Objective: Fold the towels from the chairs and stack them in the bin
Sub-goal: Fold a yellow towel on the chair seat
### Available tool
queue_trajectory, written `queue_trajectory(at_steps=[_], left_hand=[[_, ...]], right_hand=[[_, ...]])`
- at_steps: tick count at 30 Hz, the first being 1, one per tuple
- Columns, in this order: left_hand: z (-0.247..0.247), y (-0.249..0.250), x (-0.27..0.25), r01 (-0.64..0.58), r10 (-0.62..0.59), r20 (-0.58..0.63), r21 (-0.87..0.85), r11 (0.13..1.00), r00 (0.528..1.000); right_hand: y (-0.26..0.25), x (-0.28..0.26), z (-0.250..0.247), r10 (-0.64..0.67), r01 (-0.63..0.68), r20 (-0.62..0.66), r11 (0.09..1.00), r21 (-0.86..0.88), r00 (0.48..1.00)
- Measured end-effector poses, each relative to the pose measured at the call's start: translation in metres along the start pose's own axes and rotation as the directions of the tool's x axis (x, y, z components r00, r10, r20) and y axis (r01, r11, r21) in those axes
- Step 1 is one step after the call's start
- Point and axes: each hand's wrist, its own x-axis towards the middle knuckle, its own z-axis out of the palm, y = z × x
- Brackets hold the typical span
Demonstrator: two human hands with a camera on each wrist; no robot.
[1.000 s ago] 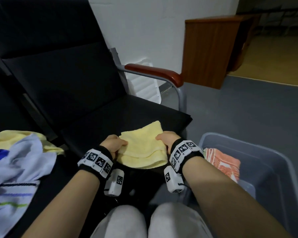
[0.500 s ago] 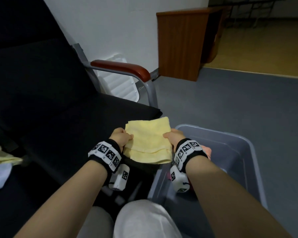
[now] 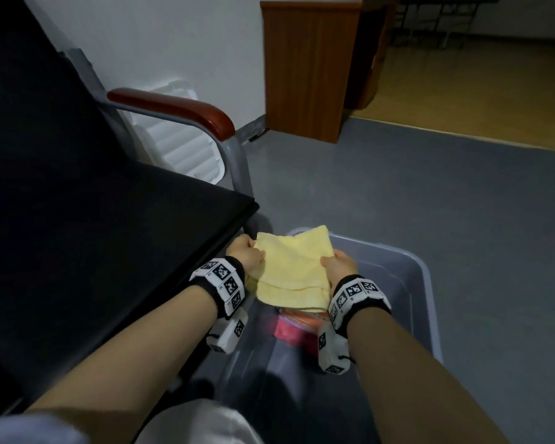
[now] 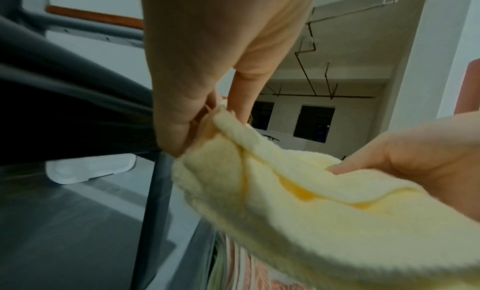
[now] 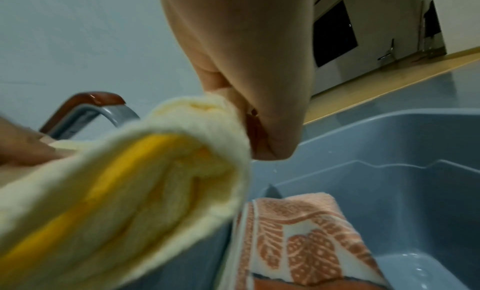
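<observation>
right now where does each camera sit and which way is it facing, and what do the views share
Head: on the person's head, looking down at the yellow towel above the grey bin; both forearms, left hand and right hand show.
Left wrist: under the left wrist, looking along the left hand's fingers toward the chair; the right hand reaches in.
Right wrist: under the right wrist, looking along the hand into the bin at the orange patterned towel.
Shared: all three show the yellow towel.

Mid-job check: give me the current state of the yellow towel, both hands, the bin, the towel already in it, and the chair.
yellow towel: folded, held in the air over the bin
left hand: grips the towel's left edge
right hand: grips its right edge
bin: open, on the floor beside the chair
orange patterned towel: folded, lying in the bin
chair: seat bare where visible
</observation>
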Motion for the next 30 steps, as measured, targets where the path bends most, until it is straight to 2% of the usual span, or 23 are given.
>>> queue_trajectory(at_steps=[4, 11, 17, 22, 25, 30], left_hand=[[0.036, -0.003, 0.013, -0.004, 0.001, 0.052, 0.052, 0.999, 0.999], [0.094, -0.006, 0.035, -0.011, -0.013, 0.149, 0.156, 0.988, 0.989], [0.113, -0.015, 0.055, 0.015, -0.033, 0.100, 0.174, 0.985, 0.994], [0.121, -0.025, 0.057, -0.015, -0.001, 0.075, 0.221, 0.975, 0.997], [0.122, -0.027, 0.052, 0.025, -0.040, 0.088, 0.165, 0.986, 0.995], [0.120, -0.023, 0.039, 0.052, -0.053, 0.077, 0.017, 0.999, 0.996]], right_hand=[[0.005, 0.003, -0.018, 0.041, -0.039, -0.056, 0.998, 0.044, 0.998], [0.038, 0.053, -0.029, 0.097, -0.082, -0.213, 0.993, 0.080, 0.972], [0.060, 0.080, -0.021, 0.110, -0.092, -0.275, 0.993, 0.079, 0.955], [0.080, 0.095, -0.020, 0.110, -0.136, -0.218, 0.985, -0.105, 0.970], [0.082, 0.095, -0.023, 0.149, -0.177, -0.166, 0.971, -0.163, 0.975], [0.074, 0.088, -0.023, 0.240, -0.275, -0.197, 0.945, -0.178, 0.951]])
